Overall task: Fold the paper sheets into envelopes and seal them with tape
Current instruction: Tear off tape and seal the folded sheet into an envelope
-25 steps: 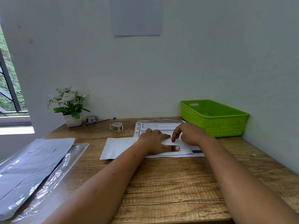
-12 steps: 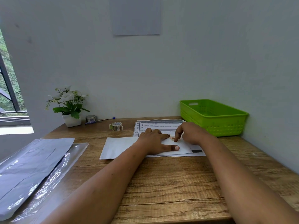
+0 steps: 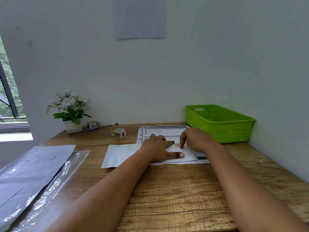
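Pale grey wall closes off the far side of a wood-grain desk [image 3: 167, 190], with a window at the far left. Largest on the desk is a stack of grey sheets in clear plastic wrap [image 3: 30, 178] at the near left, seemingly the paper supply. At the far right stands a green plastic basket [image 3: 217, 124]; its inside, as far as the view reaches, looks empty, though the near wall hides part of the floor. A printed instruction sheet [image 3: 160, 130] lies at the far middle, partly under the work.

On it and toward the near side lies the folded white paper envelope [image 3: 122, 154], at the middle of the desk. The left hand [image 3: 158, 148] lies flat and spread on it, thumb out along the near edge, holding the fold down. The right hand [image 3: 195, 139] has its fingers curled, the forefinger tip pressing a small patterned piece of tape [image 3: 176, 144] onto the flap, just beside the left forefinger.

The step appears to be sealing. To do it well, the left hand should likely keep the flap from lifting while the right rubs the tape from its middle outward, so both ends bond across the seam without wrinkles.

A potted white-flowered plant [image 3: 70, 113] sits at the far left, with a patterned tape roll [image 3: 119, 132], a second roll [image 3: 92, 124] and a pen [image 3: 102, 127] near it.
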Motion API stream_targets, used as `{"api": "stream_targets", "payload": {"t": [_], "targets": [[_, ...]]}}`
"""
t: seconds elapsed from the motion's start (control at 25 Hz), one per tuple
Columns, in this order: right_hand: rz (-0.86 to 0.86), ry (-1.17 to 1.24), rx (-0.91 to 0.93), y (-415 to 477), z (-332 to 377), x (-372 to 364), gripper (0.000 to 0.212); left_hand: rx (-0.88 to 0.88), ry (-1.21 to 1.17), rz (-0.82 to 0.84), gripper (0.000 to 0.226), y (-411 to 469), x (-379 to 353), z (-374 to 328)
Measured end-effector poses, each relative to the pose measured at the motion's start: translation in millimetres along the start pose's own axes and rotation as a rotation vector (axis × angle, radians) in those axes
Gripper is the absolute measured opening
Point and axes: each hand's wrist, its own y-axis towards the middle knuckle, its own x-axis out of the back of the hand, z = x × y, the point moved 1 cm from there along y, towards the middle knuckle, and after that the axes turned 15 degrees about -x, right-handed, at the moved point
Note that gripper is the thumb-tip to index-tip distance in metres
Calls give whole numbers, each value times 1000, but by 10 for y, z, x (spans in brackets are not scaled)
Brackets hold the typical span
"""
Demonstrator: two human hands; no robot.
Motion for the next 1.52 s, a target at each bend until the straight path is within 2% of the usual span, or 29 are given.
{"api": "stream_targets", "payload": {"t": [0.24, 0.64, 0.96, 1.16, 1.32, 1.52], "targets": [[43, -79, -6, 93, -42, -128, 52, -35, -20, -81, 80, -5, -10, 10], [-12, -101, -37, 90, -15, -156, 45, 5, -11, 0, 80, -9, 4, -6], [-28, -129, 12, 48, 1, -149, 56, -15, 4, -12, 82, 3, -8, 14], [-121, -222, -54, 8, 58, -115, 47, -5, -6, -10, 85, 15, -7, 21], [-189, -338, -29, -13, 104, -115, 39, -9, 8, -8, 85, 10, -9, 12], [-82, -153, 20, 9, 22, -103, 47, -13, 44, 14, 85, 18, -1, 21]]}}
